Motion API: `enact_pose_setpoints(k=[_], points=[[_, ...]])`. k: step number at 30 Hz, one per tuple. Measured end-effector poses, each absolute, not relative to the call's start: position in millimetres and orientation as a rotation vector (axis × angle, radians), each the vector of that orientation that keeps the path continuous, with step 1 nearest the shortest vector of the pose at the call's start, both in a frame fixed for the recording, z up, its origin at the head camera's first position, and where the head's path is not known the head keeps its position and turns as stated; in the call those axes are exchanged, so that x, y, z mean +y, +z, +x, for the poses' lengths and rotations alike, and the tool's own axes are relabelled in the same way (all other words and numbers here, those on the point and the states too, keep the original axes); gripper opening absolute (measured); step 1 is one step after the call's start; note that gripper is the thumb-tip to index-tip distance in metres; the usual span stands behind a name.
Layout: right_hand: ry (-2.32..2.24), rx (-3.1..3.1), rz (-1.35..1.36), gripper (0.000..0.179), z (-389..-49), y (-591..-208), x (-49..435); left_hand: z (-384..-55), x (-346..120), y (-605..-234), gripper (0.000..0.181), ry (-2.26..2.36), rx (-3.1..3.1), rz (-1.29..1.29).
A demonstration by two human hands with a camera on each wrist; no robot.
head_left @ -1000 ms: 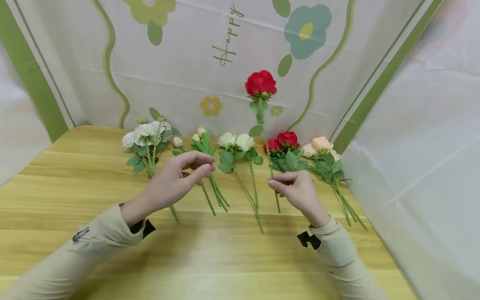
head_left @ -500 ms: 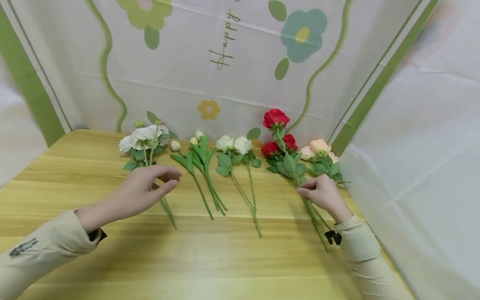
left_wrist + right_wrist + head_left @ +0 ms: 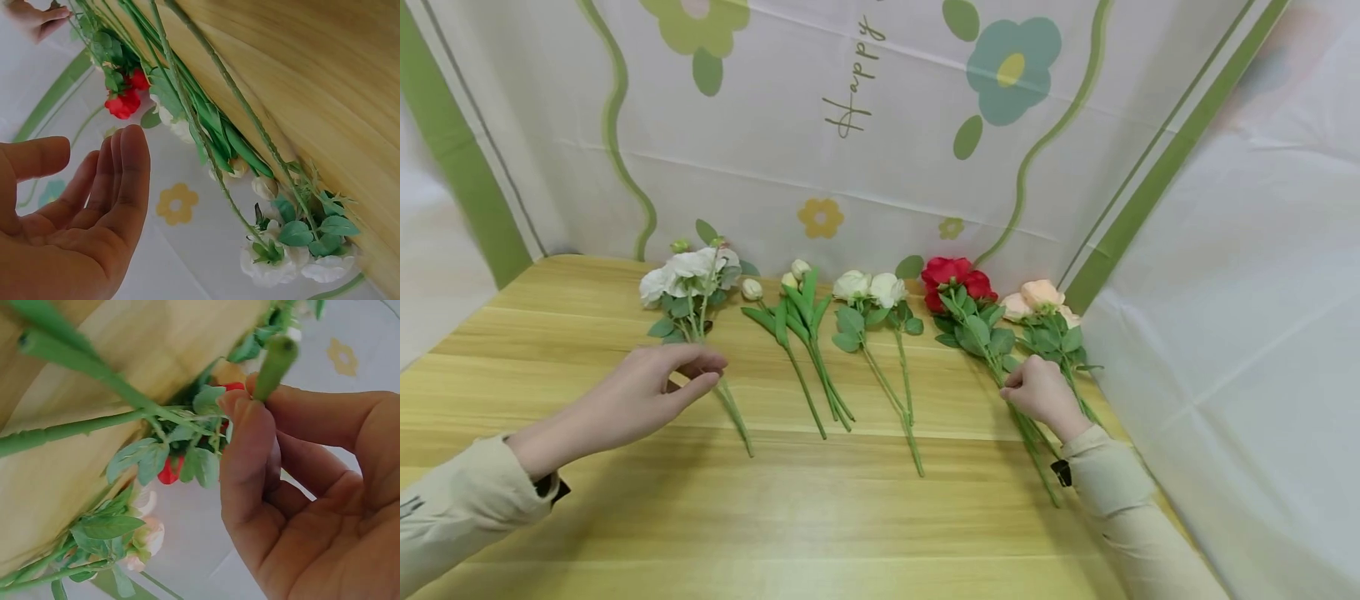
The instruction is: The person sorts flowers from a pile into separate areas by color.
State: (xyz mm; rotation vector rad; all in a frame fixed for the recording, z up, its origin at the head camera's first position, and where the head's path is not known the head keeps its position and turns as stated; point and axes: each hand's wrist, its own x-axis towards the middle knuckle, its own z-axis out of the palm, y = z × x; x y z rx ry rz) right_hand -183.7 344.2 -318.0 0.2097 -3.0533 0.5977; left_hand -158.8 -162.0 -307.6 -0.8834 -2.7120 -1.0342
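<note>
My right hand (image 3: 1042, 393) pinches the stem of a red rose, whose stem end (image 3: 275, 367) sticks out past thumb and fingertips in the right wrist view. Its bloom (image 3: 943, 272) lies over the other red roses (image 3: 981, 286), so which stem belongs to which bloom is partly hidden. Fingers apart and slightly bent, my left hand (image 3: 632, 396) hovers with nothing in it. Nearest to it are the white flowers (image 3: 688, 273), their long stems running toward the front; they also show in the left wrist view as white blooms (image 3: 275, 262).
Between the hands lie white tulips (image 3: 805, 312) and cream roses (image 3: 887, 290). Peach roses (image 3: 1042, 294) rest at the right, close to the right hand and the side sheet (image 3: 1240, 350). A printed cloth (image 3: 737, 183) stands behind the wooden table (image 3: 790, 525).
My right hand carried the red rose right and down from upright; it now lies with the other red roses. The left hand drew back left, toward the white flowers' stems.
</note>
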Motion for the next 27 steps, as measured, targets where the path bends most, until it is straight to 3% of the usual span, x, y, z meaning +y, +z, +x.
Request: enact_pose_setpoints(k=[4,10,14,19,27], points=[[0.558,-3.097,0.217,0.058,-186.8,-323.9,344.2,-158.8,-159.4,-307.6,0.018,-1.022,-2.725,-0.897],[0.459,-3.134,0.295,0.046,-189.9,-327.8,345.2,-158.7,-156.0,-307.2,0.017,-0.997,-2.729,-0.935],[0.456,-3.19,0.326,0.051,-191.6,-329.9,342.7,-158.3,-155.8,-306.9,0.016,-0.979,-2.723,-0.96],[0.447,-3.295,0.228,0.052,-189.6,-329.6,336.1,-158.0,-155.6,-306.7,0.015,-0.946,-2.714,-0.985],[0.462,-3.392,0.117,0.039,-187.1,-328.8,334.9,-157.7,-155.2,-306.1,0.013,-0.931,-2.723,-1.038]])
